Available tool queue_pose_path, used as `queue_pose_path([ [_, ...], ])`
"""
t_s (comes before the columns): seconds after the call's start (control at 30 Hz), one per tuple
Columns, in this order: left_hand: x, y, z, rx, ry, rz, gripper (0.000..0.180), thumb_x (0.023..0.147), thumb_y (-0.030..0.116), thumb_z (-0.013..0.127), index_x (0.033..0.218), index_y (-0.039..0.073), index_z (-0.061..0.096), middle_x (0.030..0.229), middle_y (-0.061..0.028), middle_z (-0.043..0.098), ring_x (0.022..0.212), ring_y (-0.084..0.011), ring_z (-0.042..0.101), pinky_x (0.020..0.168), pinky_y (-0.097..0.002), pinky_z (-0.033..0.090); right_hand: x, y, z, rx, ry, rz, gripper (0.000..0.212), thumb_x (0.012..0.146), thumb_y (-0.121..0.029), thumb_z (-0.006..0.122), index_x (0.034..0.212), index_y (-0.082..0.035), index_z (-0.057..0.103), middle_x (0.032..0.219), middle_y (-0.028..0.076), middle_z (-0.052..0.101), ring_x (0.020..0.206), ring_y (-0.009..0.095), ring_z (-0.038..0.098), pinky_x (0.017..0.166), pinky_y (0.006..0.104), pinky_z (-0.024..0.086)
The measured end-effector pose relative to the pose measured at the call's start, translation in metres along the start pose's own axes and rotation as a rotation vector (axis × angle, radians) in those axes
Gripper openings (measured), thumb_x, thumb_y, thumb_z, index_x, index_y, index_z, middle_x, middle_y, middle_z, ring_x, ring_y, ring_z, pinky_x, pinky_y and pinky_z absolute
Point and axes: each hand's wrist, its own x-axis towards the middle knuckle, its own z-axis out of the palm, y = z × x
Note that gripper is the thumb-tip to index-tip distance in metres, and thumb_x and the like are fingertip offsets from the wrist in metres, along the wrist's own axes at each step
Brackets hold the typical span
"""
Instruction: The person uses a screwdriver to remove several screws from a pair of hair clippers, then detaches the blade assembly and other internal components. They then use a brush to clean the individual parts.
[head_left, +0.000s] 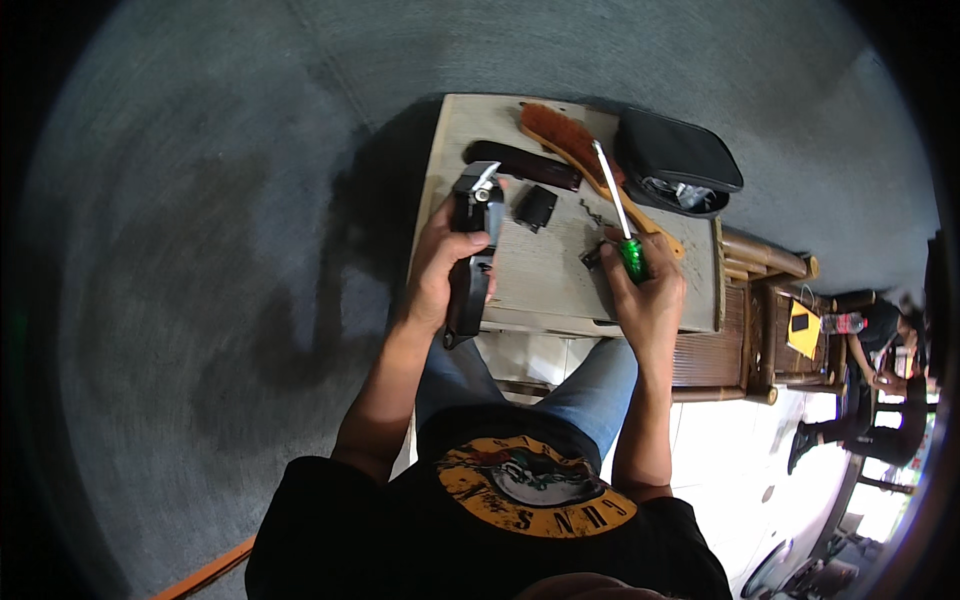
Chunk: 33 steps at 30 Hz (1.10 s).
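My left hand [436, 265] is wrapped round a black hair clipper [467, 295], held upright over the table's left side with its metal blade end pointing away from me. In my right hand [654, 295] is a screwdriver [632, 259] with a green handle, its shaft pointing up and slightly left. A small dark piece [591, 257] lies beside my right fingers; its kind is unclear. Between the hands sit a black blocky part [536, 207] and a thin dark squiggly piece [590, 210]. Behind them lies a long dark shell-like piece [525, 164].
A wooden-handled brush [560, 130] with reddish bristles lies across the back of the pale table [540, 285]. An unzipped black case [680, 150] stands at the back right. Rightward are a bamboo bench [715, 350], a bottle [842, 323] and a seated person [880, 335]. A grey wall [230, 220] rises left.
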Motion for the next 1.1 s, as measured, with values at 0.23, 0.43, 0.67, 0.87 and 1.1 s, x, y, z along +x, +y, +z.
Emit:
queue_pose_path([
  [0.23, 0.001, 0.004, 0.009, 0.114, 0.056, -0.043, 0.069, 0.095, 0.026, 0.061, 0.153, -0.007, 0.046, 0.083, -0.0047, 0.057, 0.049, -0.0115, 0.053, 0.045, -0.0268, 0.048, 0.002, 0.001, -0.004, 0.056, 0.006, -0.014, 0.019, 0.094, -0.015, 0.080, 0.105, 0.000, 0.078, 0.092, 0.018, 0.067, 0.084, 0.036, 0.069, 0.078, 0.0436, 0.052],
  [0.43, 0.000, 0.009, 0.013, 0.126, 0.087, -0.087, 0.060, 0.093, 0.019, 0.070, 0.150, 0.006, 0.057, 0.080, 0.0016, 0.056, 0.051, -0.0077, 0.055, 0.046, -0.0252, 0.049, 0.001, 0.005, -0.004, 0.085, 0.001, -0.015, 0.018, 0.093, -0.013, 0.080, 0.103, 0.002, 0.077, 0.090, 0.018, 0.065, 0.081, 0.036, 0.066, 0.077, 0.0436, 0.051],
  [0.67, -0.002, 0.000, 0.010, 0.290, 0.148, -0.007, 0.041, 0.095, 0.018, 0.078, 0.131, 0.005, 0.062, 0.089, 0.0043, 0.057, 0.070, -0.0035, 0.052, 0.060, -0.0223, 0.046, -0.001, 0.003, -0.003, 0.084, -0.009, 0.008, 0.020, 0.094, -0.014, 0.080, 0.096, 0.005, 0.073, 0.088, 0.018, 0.064, 0.078, 0.035, 0.066, 0.075, 0.0417, 0.051],
  [0.87, -0.004, 0.000, 0.020, 0.394, 0.138, 0.035, 0.047, 0.095, 0.020, 0.071, 0.138, 0.006, 0.060, 0.089, 0.0033, 0.056, 0.066, -0.0049, 0.052, 0.057, -0.0224, 0.044, 0.000, 0.004, -0.005, 0.075, 0.007, -0.040, 0.020, 0.094, -0.015, 0.080, 0.097, 0.004, 0.074, 0.089, 0.019, 0.066, 0.079, 0.036, 0.068, 0.075, 0.0436, 0.051],
  [1.1, 0.001, 0.009, 0.005, 0.017, 0.167, -0.184, 0.037, 0.105, 0.036, 0.060, 0.130, 0.009, 0.059, 0.083, -0.0028, 0.060, 0.060, -0.0140, 0.064, 0.051, -0.0307, 0.056, -0.001, 0.007, -0.004, 0.090, 0.021, -0.043, 0.020, 0.094, -0.018, 0.080, 0.098, 0.001, 0.075, 0.087, 0.019, 0.065, 0.077, 0.038, 0.066, 0.072, 0.0441, 0.050],
])
